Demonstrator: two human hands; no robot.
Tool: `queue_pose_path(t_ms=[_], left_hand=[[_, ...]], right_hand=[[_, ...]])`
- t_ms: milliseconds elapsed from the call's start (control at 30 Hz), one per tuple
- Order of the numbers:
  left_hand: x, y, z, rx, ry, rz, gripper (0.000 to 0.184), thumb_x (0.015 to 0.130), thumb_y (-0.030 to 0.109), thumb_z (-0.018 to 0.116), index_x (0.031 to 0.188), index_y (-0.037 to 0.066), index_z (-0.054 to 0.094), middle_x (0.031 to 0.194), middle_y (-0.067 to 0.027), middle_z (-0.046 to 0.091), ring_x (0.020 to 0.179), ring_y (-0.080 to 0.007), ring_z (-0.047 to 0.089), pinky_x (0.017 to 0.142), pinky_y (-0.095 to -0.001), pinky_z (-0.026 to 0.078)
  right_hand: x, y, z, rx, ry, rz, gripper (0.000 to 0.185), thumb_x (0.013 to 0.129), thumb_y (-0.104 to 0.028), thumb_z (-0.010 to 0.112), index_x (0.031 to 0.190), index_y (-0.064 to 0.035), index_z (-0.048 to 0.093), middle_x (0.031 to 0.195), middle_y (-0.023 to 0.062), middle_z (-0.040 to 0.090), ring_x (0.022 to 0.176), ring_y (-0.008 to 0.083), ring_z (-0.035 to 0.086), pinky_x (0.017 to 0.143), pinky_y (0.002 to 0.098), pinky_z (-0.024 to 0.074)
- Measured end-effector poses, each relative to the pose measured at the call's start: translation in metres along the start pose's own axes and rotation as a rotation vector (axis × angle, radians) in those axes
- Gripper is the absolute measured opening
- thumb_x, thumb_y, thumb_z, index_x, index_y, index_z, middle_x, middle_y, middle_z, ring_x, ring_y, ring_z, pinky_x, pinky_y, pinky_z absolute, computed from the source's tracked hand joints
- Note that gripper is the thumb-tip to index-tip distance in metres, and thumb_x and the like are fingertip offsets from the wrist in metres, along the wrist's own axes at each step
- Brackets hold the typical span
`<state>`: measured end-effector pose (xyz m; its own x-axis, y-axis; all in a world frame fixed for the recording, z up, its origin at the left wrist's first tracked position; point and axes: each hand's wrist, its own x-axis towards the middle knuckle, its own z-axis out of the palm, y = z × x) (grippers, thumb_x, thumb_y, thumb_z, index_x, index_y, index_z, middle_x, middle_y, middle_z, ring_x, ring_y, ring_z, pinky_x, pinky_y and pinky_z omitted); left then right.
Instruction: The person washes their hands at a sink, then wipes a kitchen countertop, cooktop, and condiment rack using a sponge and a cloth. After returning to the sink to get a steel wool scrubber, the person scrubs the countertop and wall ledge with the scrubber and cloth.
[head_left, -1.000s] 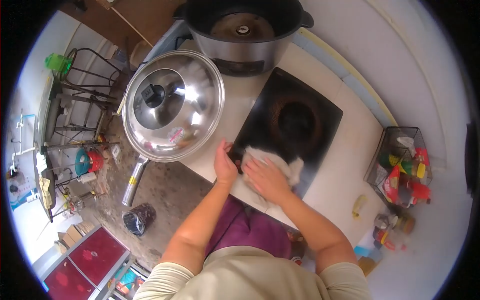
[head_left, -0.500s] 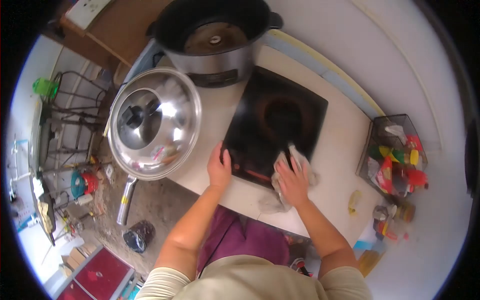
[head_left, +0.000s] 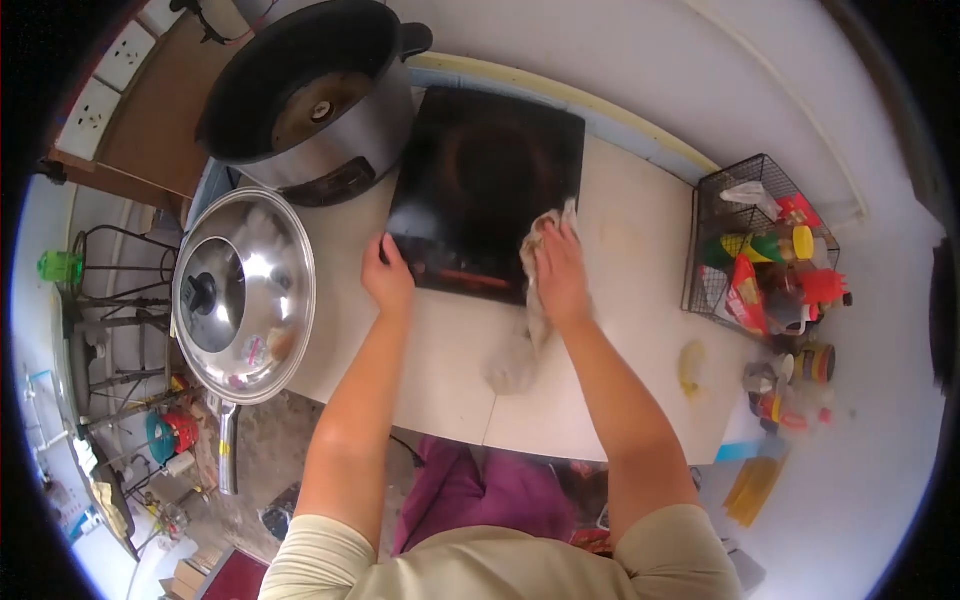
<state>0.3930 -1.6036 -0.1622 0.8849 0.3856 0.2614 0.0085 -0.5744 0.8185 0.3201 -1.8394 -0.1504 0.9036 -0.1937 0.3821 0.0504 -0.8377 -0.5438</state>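
A black, flat induction cooktop (head_left: 487,165) lies on the pale table, with a brownish ring on its glass. My left hand (head_left: 388,278) grips its left edge near the front corner, thumb and fingers closed around the side. At the right edge, my right hand (head_left: 562,268) presses a crumpled, greyish-beige cloth (head_left: 533,322) against the cooktop. One end of the cloth trails onto the tabletop towards me. The palm side of my right hand is hidden.
Left of the cooktop stand a large steel-and-black cooker (head_left: 340,140) and a lidded pan (head_left: 262,300), whose handle overhangs the table edge. A wire basket (head_left: 700,250) of condiments stands at right by the wall (head_left: 640,60). Jars and a yellowish piece (head_left: 691,366) lie nearer.
The view has shifted, so the cooktop, pan and cooker appear farther left. My right hand and the cloth have moved from the cooktop's front right corner up along its right edge. My left hand stays at the left edge.
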Motion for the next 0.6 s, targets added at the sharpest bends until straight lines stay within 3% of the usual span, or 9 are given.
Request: queue_pose_path(t_ms=[33,133,233,267,333,400,467,533,600], left_hand=[[0.003,0.006,0.003,-0.039,-0.043,-0.144,0.028,0.091,0.023,0.054,0.102,-0.001,0.062,0.092,-0.0185,0.064,0.080,-0.0267,0.061,0.074,-0.0344,0.047],[0.012,-0.017,0.022,-0.029,-0.040,-0.161,0.027,0.091,0.024,0.054,0.100,0.000,0.063,0.086,-0.0169,0.064,0.074,-0.0242,0.060,0.071,-0.0343,0.047],[0.015,0.014,0.005,-0.103,-0.094,-0.213,0.026,0.089,0.021,0.055,0.100,-0.002,0.061,0.084,-0.0166,0.062,0.074,-0.0304,0.060,0.069,-0.0371,0.047],[0.014,0.006,0.005,-0.071,-0.092,-0.117,0.027,0.089,0.020,0.055,0.102,-0.003,0.060,0.088,-0.0175,0.062,0.079,-0.0309,0.059,0.072,-0.0376,0.046],[0.011,-0.019,-0.005,-0.003,-0.088,0.074,0.030,0.089,0.019,0.054,0.107,-0.004,0.057,0.095,-0.0193,0.060,0.088,-0.0319,0.058,0.078,-0.0386,0.045],[-0.005,-0.031,-0.038,0.008,-0.202,0.112,0.036,0.088,0.019,0.054,0.115,-0.004,0.052,0.108,-0.0227,0.055,0.101,-0.0363,0.052,0.087,-0.0428,0.041],[-0.031,-0.038,-0.079,0.172,-0.281,0.253,0.039,0.087,0.019,0.055,0.118,-0.003,0.050,0.110,-0.0238,0.053,0.103,-0.0386,0.049,0.089,-0.0458,0.038],[-0.063,-0.042,-0.114,0.393,-0.336,0.275,0.040,0.085,0.018,0.056,0.119,-0.003,0.050,0.106,-0.0239,0.054,0.102,-0.0396,0.049,0.089,-0.0475,0.037],[-0.089,-0.036,-0.144,0.481,-0.497,0.210,0.039,0.084,0.015,0.056,0.117,-0.003,0.051,0.102,-0.0215,0.054,0.100,-0.0390,0.050,0.089,-0.0477,0.036]], right_hand=[[0.006,0.004,0.000,-0.011,0.038,-0.009,0.027,0.086,-0.013,0.055,0.112,-0.0039,0.059,0.118,0.0129,0.057,0.115,0.0326,0.049,0.096,0.0375,0.0408],[0.011,0.034,-0.006,-0.010,0.054,0.037,0.027,0.085,-0.010,0.056,0.112,-0.0041,0.059,0.117,0.0135,0.057,0.111,0.0314,0.052,0.095,0.0376,0.0417],[0.002,0.057,-0.039,0.045,0.141,0.207,0.029,0.086,-0.012,0.056,0.115,-0.0107,0.059,0.118,0.0137,0.057,0.108,0.0312,0.054,0.093,0.0375,0.0431],[-0.009,0.069,-0.051,0.019,0.193,0.227,0.030,0.086,-0.013,0.056,0.116,-0.0131,0.060,0.119,0.0140,0.057,0.108,0.0319,0.053,0.092,0.0378,0.0434],[-0.043,0.105,-0.069,-0.380,0.040,0.165,0.035,0.086,-0.017,0.054,0.121,-0.0161,0.057,0.122,0.0147,0.055,0.115,0.0339,0.049,0.098,0.0432,0.0368],[-0.076,0.108,-0.067,-0.515,-0.063,0.267,0.039,0.087,-0.020,0.052,0.126,-0.0161,0.053,0.130,0.0154,0.049,0.124,0.0360,0.039,0.105,0.0500,0.0250],[-0.102,0.074,-0.059,-0.246,-0.147,0.276,0.048,0.086,-0.028,0.052,0.131,-0.0124,0.047,0.137,0.0173,0.040,0.130,0.0391,0.030,0.107,0.0554,0.0154],[-0.126,0.020,-0.060,-0.343,-0.297,0.087,0.069,0.079,-0.039,0.059,0.135,-0.0041,0.038,0.141,0.0237,0.031,0.130,0.0460,0.024,0.106,0.0575,0.0163],[-0.132,-0.033,-0.057,-0.216,-0.384,0.153,0.092,0.070,-0.049,0.065,0.137,0.0026,0.029,0.140,0.0297,0.026,0.129,0.0508,0.020,0.105,0.0590,0.0157]])
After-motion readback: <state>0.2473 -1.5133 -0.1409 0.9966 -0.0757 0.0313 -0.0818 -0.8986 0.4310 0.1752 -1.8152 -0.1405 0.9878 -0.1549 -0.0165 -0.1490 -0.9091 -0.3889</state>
